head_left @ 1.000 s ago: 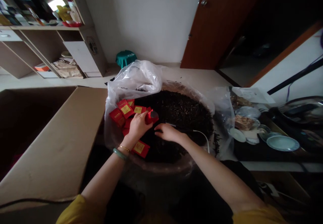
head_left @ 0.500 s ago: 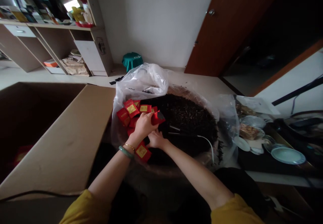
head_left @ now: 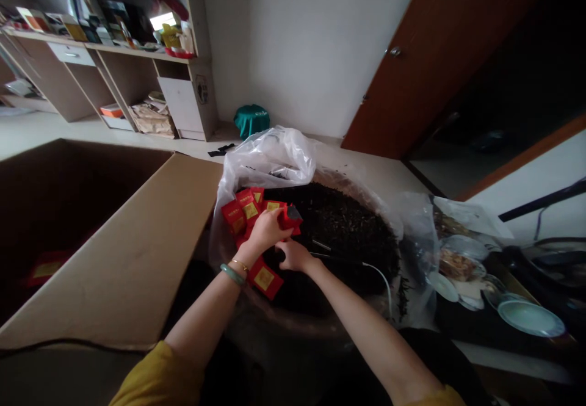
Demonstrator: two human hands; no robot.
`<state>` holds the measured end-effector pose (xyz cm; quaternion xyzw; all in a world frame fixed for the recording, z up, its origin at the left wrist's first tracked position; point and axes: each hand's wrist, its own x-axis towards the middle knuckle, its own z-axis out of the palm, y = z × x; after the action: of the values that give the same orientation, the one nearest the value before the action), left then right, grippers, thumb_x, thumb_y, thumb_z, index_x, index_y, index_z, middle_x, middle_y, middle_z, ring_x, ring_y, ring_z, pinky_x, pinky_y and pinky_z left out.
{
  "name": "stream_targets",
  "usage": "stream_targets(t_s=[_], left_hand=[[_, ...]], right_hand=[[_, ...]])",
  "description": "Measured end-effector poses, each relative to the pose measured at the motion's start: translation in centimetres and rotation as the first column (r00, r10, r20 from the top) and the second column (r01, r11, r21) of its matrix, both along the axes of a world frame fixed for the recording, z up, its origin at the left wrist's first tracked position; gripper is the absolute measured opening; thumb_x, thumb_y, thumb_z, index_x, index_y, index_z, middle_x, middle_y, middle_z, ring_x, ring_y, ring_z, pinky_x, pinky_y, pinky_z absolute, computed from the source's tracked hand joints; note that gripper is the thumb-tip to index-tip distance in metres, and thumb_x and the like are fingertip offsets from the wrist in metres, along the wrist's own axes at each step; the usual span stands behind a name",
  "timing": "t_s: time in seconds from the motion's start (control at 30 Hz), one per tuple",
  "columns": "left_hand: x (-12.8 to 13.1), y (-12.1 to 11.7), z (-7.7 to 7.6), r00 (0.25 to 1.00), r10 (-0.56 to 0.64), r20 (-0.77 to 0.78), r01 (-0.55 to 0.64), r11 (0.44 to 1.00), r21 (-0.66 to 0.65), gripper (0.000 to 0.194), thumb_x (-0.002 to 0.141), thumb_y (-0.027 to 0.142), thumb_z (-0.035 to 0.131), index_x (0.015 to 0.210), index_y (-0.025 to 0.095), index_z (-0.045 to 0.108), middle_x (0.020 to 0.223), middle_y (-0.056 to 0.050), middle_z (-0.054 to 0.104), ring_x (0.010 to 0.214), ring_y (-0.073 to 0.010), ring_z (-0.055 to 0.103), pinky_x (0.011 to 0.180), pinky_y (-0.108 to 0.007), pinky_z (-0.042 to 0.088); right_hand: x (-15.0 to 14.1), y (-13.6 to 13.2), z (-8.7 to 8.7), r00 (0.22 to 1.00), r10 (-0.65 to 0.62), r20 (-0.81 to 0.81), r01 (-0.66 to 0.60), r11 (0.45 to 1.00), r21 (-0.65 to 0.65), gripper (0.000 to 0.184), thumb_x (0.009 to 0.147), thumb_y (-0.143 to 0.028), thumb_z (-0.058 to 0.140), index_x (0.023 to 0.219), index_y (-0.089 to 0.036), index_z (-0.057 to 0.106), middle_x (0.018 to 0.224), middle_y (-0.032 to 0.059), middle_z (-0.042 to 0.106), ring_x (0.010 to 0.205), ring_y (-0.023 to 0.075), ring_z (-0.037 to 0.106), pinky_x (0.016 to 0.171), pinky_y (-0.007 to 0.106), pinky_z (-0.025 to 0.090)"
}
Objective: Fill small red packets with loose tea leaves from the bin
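My left hand (head_left: 266, 230) is closed on a red packet (head_left: 291, 225) whose opening shows dark grey. Just below it, my right hand (head_left: 295, 255) is curled low over the dark loose leaves, and I cannot make out what is between its fingertips. The leaves (head_left: 341, 213), which look like dried tea, fill a wide round container lined with a clear plastic bag (head_left: 274, 152). Several red packets with yellow labels lie on the left side, among them one flat packet (head_left: 264, 278) below my left hand. A thin metal-tipped tool (head_left: 336, 258) with a white cord rests on the leaves.
At the left stands an open cardboard box (head_left: 151, 241) with red packets inside. On the right, a low surface holds plastic tubs (head_left: 460, 259) and a pale round lid (head_left: 531, 317). Behind are a desk (head_left: 183, 104), a green-covered bin (head_left: 251, 122) and a brown door (head_left: 425, 58).
The view has shifted, so the whole scene sits further right and lower. My left hand still grips the red packet, and its dark opening is turned more upward. My right hand stays beside it.
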<state>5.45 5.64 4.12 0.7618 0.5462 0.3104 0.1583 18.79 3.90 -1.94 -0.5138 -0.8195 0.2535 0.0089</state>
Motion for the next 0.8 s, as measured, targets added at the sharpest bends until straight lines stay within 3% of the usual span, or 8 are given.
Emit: stream_targets(t_s=[0.13,0.27,0.3,0.4,0.47,0.53,0.63,0.8], left_hand=[[-0.8,0.6,0.7,0.987,0.028,0.158,-0.013,0.996,-0.092,0.039,0.063,0.030,0.073,0.098,0.014,0.066,0.075,-0.004,0.070,0.069,-0.0188,0.064,0.063,-0.027,0.049],[-1.4,0.8,0.7,0.976,0.023,0.218,-0.001,0.995,-0.100,0.042,0.062,0.028,0.073,0.102,0.015,0.065,0.074,-0.002,0.070,0.065,-0.0169,0.064,0.060,-0.025,0.048],[-1.4,0.8,0.7,0.979,0.013,0.206,0.007,0.995,-0.098,0.041,0.062,0.027,0.073,0.101,0.015,0.066,0.073,-0.002,0.070,0.065,-0.0169,0.063,0.061,-0.025,0.048],[-0.9,0.5,0.6,0.988,-0.022,0.152,0.034,0.996,-0.077,0.036,0.062,0.028,0.073,0.095,0.014,0.067,0.073,-0.003,0.069,0.067,-0.0181,0.064,0.064,-0.026,0.048],[-0.4,0.2,0.4,0.992,-0.049,0.118,0.057,0.996,-0.063,0.037,0.062,0.030,0.074,0.094,0.015,0.067,0.077,-0.004,0.070,0.070,-0.0196,0.064,0.066,-0.027,0.048],[0.1,-0.1,0.2,0.993,-0.075,0.086,0.080,0.995,-0.060,0.041,0.061,0.033,0.074,0.098,0.015,0.066,0.080,-0.006,0.070,0.074,-0.0217,0.065,0.068,-0.029,0.049],[0.7,-0.4,-0.4,0.994,-0.094,0.050,0.097,0.994,-0.053,0.045,0.061,0.036,0.075,0.100,0.015,0.066,0.080,-0.007,0.070,0.076,-0.0243,0.065,0.070,-0.031,0.049],[0.9,-0.4,-0.8,0.993,-0.117,0.030,0.118,0.992,-0.033,0.040,0.061,0.036,0.075,0.095,0.016,0.066,0.079,-0.006,0.069,0.074,-0.0226,0.063,0.068,-0.029,0.047]], right_hand=[[1.6,0.4,0.6,0.996,-0.064,-0.054,0.064,0.998,0.007,0.030,0.061,-0.013,0.067,0.090,-0.018,0.065,0.096,0.0060,0.067,0.087,0.0202,0.061,0.078,0.029,0.045],[4.0,0.4,2.0,0.966,-0.166,-0.196,0.165,0.986,-0.021,0.025,0.065,-0.012,0.060,0.089,-0.018,0.062,0.089,0.0022,0.068,0.082,0.0161,0.062,0.075,0.027,0.048],[4.7,0.5,2.7,0.928,-0.230,-0.292,0.219,0.973,-0.070,0.025,0.064,-0.012,0.060,0.089,-0.017,0.061,0.088,0.0020,0.067,0.079,0.0154,0.061,0.072,0.027,0.049],[6.7,0.5,5.4,0.713,-0.413,-0.567,0.338,0.910,-0.239,0.024,0.060,-0.020,0.063,0.084,-0.018,0.058,0.081,-0.0004,0.063,0.072,0.0146,0.059,0.062,0.027,0.051],[7.6,0.4,7.8,0.604,-0.455,-0.655,0.354,0.889,-0.291,0.027,0.059,-0.028,0.067,0.082,-0.020,0.057,0.079,-0.0015,0.060,0.069,0.0144,0.058,0.058,0.027,0.052],[7.8,0.3,10.3,0.549,-0.455,-0.701,0.352,0.887,-0.300,0.031,0.057,-0.031,0.071,0.082,-0.021,0.056,0.077,-0.0025,0.057,0.067,0.0140,0.057,0.055,0.027,0.052],[6.9,0.4,12.9,0.592,-0.392,-0.705,0.330,0.915,-0.232,0.030,0.057,-0.030,0.071,0.082,-0.021,0.057,0.078,-0.0027,0.057,0.065,0.0131,0.057,0.055,0.026,0.050],[4.5,0.9,13.9,0.824,-0.236,-0.516,0.291,0.956,0.029,0.023,0.059,-0.021,0.066,0.082,-0.019,0.061,0.076,-0.0026,0.062,0.067,0.0132,0.057,0.065,0.027,0.047]])
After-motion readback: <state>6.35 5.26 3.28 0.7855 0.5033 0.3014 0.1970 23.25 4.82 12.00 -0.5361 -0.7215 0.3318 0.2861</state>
